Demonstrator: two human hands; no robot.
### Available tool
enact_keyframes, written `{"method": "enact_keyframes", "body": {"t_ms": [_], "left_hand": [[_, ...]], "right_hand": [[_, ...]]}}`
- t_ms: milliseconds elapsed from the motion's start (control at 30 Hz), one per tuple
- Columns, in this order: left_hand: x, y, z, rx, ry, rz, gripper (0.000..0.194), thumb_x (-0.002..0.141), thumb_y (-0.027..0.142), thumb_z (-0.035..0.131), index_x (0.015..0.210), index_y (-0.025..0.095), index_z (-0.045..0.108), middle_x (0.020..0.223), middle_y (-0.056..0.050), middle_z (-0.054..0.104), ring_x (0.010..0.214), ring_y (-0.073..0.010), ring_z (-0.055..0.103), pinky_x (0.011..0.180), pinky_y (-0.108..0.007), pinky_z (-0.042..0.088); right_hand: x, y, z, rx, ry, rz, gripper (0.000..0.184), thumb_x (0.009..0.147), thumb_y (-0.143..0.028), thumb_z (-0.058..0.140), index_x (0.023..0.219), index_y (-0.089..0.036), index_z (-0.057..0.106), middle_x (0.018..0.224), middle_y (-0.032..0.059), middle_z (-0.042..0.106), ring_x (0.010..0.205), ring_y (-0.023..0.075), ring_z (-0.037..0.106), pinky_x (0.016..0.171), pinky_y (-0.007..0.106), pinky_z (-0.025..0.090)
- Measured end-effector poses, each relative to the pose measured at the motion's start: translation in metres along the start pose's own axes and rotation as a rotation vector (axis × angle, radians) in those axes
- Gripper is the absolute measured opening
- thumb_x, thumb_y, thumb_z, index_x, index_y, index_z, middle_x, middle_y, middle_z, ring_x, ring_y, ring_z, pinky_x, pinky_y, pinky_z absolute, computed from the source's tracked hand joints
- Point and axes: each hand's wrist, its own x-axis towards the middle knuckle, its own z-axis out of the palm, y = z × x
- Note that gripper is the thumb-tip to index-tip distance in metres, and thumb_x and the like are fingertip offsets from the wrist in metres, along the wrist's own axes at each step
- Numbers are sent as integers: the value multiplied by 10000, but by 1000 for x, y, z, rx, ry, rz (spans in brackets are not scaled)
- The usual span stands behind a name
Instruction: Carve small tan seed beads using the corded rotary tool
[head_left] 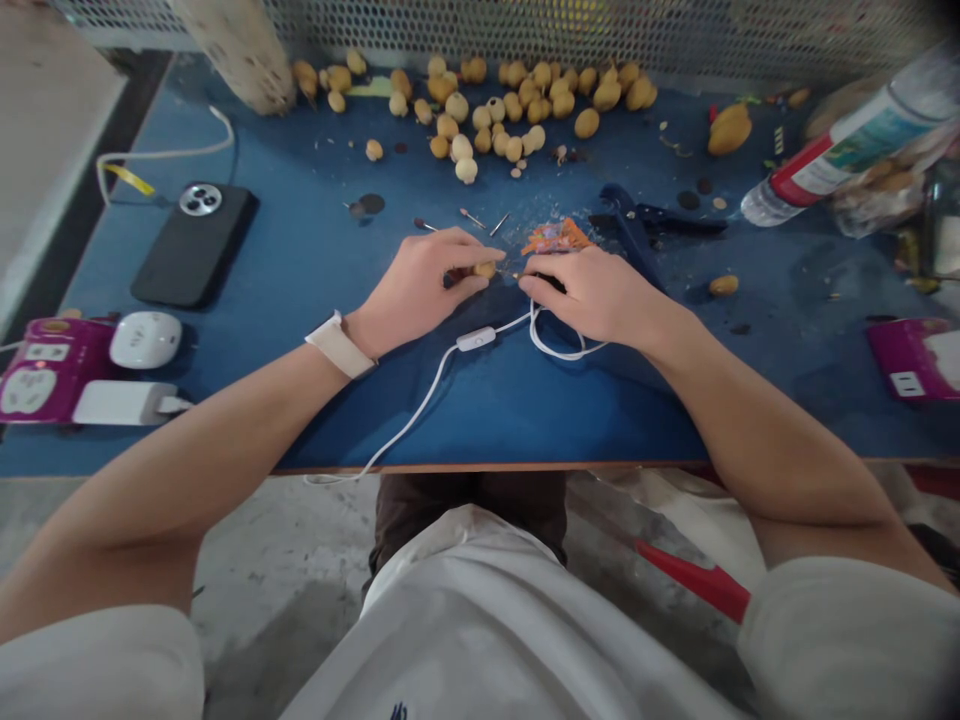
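My left hand (431, 280) is closed, pinching a small tan gourd (486, 270) between thumb and fingertips. Opposite it, my right hand (592, 285) grips a slim rotary tool (551, 284), mostly hidden by the fingers. Its thin tip points left at the gourd; whether they touch I cannot tell. A white cable (559, 353) loops below the right hand and runs to an inline switch (476, 339). Just beyond the hands lie several thin metal bits (472, 217) and an orange patterned piece (556, 237) amid pale shavings.
Many small gourds (540, 95) line the back below a perforated metal panel (480, 30). Dark-blue-handled pliers (637, 225) and a clear bottle (832, 150) are at right. A phone (195, 245), a purple power strip (60, 370) and a white charger (124, 402) lie left.
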Motion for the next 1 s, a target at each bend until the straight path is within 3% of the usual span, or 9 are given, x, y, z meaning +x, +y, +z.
{"method": "enact_keyframes", "body": {"t_ms": [433,1000], "left_hand": [[2,5,-1,0,-22,-4,359,1147,230,779,1408,294,1016,1474,-98,964,1372,-373,926,1311,-566,732],[2,-4,2,5,-5,-19,340,1158,266,799,1431,289,1001,1422,-94,954,1289,-327,906,1247,-491,724]], "right_hand": [[-3,-1,-4,1,-15,-18,512,1340,-601,532,1254,-250,896,1032,132,873,984,350,795,900,454,517],[-1,0,-2,32,-7,-17,493,1349,-619,532,1174,-265,828,1085,128,871,1039,349,788,894,433,492]]}}
